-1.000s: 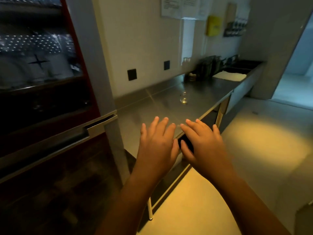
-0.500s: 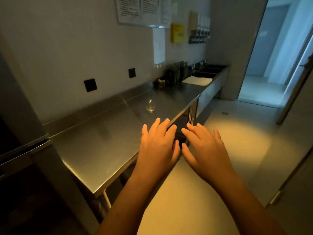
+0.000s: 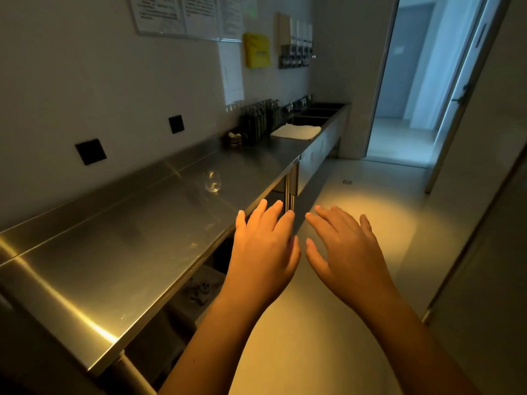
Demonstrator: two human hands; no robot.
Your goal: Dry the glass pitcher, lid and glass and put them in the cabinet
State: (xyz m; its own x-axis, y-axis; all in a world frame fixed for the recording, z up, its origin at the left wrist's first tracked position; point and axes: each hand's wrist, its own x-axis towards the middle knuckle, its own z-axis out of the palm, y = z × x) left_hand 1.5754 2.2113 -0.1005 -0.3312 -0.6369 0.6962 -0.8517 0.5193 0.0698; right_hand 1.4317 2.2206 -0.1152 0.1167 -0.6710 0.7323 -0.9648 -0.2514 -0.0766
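Nearest, two bare forearms are stretched forward, and the left hand (image 3: 262, 252) and the right hand (image 3: 342, 252) are held side by side with palms down. The fingers of both are kept straight and a little spread, and nothing is held by either. The thumbs are brought close together but are kept apart. The left hand is seen over the front edge of the steel surface (image 3: 114, 252), though whether that edge is touched cannot be told. The right hand is seen over the floor (image 3: 356, 201), which is lit in a yellow patch. Below the surface, left of the left hand, a lower shelf (image 3: 199, 289) is made out, with things on it too dim to be named. Farther along, the glass (image 3: 212, 181) is stood upright on the surface, alone, near the middle of its depth and well apart from both hands. On the wall to the left, two dark sockets (image 3: 90, 151) are set. At the far end of the surface a folded white cloth (image 3: 296, 130) is laid, with a row of dark bottles (image 3: 259, 121) just to its left and a sink (image 3: 322, 111) beyond it. Above these, papers (image 3: 185, 15) and a yellow box (image 3: 256, 49) are fixed to the wall. Farthest to the right, an open doorway (image 3: 407, 81) is lit in blue.
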